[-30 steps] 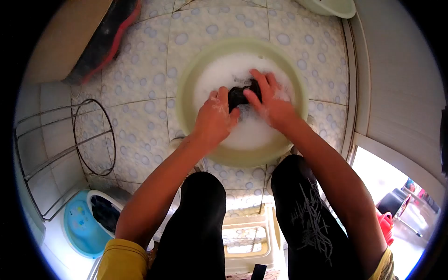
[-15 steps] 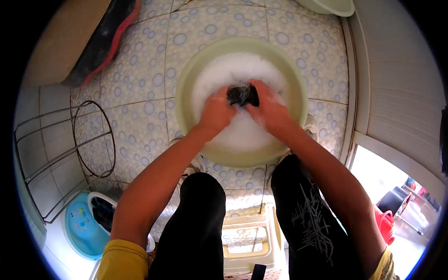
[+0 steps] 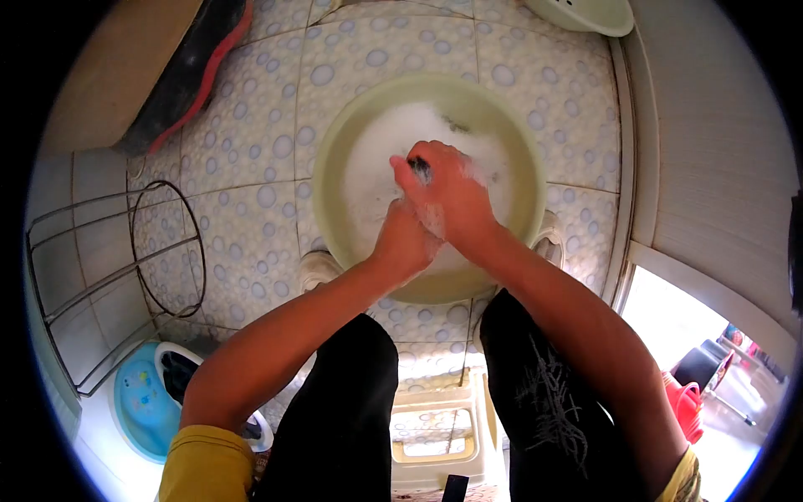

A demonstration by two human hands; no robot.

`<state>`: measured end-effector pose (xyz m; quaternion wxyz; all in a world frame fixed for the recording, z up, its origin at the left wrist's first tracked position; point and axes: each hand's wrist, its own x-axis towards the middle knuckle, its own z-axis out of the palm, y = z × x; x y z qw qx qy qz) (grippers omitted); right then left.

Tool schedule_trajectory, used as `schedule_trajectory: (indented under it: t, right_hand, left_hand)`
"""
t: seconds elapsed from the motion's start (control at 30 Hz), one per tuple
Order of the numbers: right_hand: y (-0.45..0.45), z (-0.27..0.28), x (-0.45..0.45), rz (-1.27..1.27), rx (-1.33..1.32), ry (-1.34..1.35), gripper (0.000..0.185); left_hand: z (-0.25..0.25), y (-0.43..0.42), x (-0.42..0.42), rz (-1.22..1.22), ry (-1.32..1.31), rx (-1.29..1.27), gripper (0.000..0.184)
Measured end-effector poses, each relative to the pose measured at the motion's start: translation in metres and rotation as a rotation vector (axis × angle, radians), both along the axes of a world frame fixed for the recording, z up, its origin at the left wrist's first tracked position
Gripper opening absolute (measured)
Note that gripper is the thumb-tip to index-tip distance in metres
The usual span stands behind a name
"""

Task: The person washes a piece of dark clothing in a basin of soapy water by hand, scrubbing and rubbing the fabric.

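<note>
Dark cloth [image 3: 420, 170]: near basin [image 3: 536, 184] centre, toward twelve.
Right hand [image 3: 456, 197]: fingers clamped on the cloth.
Left hand [image 3: 404, 238]: seven o'clock, against right; fingers hidden, cannot tell.
Grip: best firm, low over foam [image 3: 372, 155].
Trousers [image 3: 548, 393]: five o'clock, white marks, no readable words.

Foam [image 3: 414, 121] open beyond right hand [image 3: 447, 188]; basin rim [image 3: 322, 184] rings both.
</note>
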<state>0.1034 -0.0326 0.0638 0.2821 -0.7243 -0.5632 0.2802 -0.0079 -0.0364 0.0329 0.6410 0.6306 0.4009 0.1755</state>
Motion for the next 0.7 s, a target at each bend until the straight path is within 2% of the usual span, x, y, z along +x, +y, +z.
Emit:
schedule_trajectory:
  t: [0.03,0.07,0.1,0.17,0.23,0.3,0.37,0.4,0.47,0.5,0.53,0.57,0.6,0.63,0.67,0.7]
  right_hand:
    - [0.005,0.006,0.001,-0.049,-0.124,0.018,0.032]
    - [0.009,0.01,0.002,-0.098,-0.248,0.038,0.036]
    - [0.011,0.008,0.004,-0.101,-0.248,0.038,0.036]
    - [0.012,0.0,0.006,-0.112,-0.24,0.019,0.043]
    - [0.01,-0.007,0.009,-0.123,-0.253,0.053,0.043]
    - [0.007,-0.016,0.015,-0.139,-0.263,0.091,0.043]
    - [-0.002,-0.026,0.031,0.006,-0.176,-0.168,0.036]
    - [-0.009,-0.031,0.039,0.002,-0.178,-0.168,0.036]
    - [-0.023,-0.039,0.05,0.143,0.192,-0.339,0.03]
    - [-0.028,-0.04,0.05,0.147,0.19,-0.342,0.03]
    - [-0.035,-0.04,0.048,0.183,0.146,-0.457,0.03]
    - [-0.04,-0.04,0.047,0.217,0.104,-0.571,0.03]
    - [-0.042,-0.043,0.046,0.217,0.103,-0.573,0.03]
    - [-0.044,-0.047,0.043,0.26,-0.07,-0.599,0.033]
    - [-0.045,-0.051,0.04,0.303,-0.242,-0.622,0.037]
    - [-0.048,-0.061,0.038,0.303,-0.243,-0.622,0.037]
  left_hand:
    - [0.005,0.002,0.002,-0.001,-0.002,0.001,0.025]
    - [0.01,0.005,0.002,-0.083,0.156,0.036,0.026]
    - [0.016,0.008,0.004,-0.165,0.314,0.07,0.027]
    - [0.012,0.005,0.005,-0.113,0.315,0.101,0.024]
    - [0.017,0.005,0.008,-0.06,0.312,0.13,0.023]
    - [0.024,0.008,0.007,-0.02,0.424,0.11,0.022]
    - [0.031,0.018,0.003,-0.005,0.503,0.134,0.023]
    - [0.031,0.023,0.0,0.008,0.579,0.155,0.024]
    - [0.012,0.033,-0.01,-0.013,0.55,0.235,0.028]
    - [0.0,0.037,-0.015,-0.025,0.522,0.319,0.033]
    - [-0.005,0.04,-0.019,-0.074,0.575,0.548,0.04]
    - [-0.01,0.041,-0.019,-0.071,0.573,0.546,0.04]
    - [-0.008,0.043,-0.016,-0.186,0.701,0.586,0.041]
    - [-0.008,0.044,-0.014,-0.305,0.83,0.624,0.042]
    - [-0.016,0.042,-0.012,-0.306,0.83,0.625,0.042]
    - [-0.031,0.037,-0.01,-0.334,0.846,0.708,0.041]
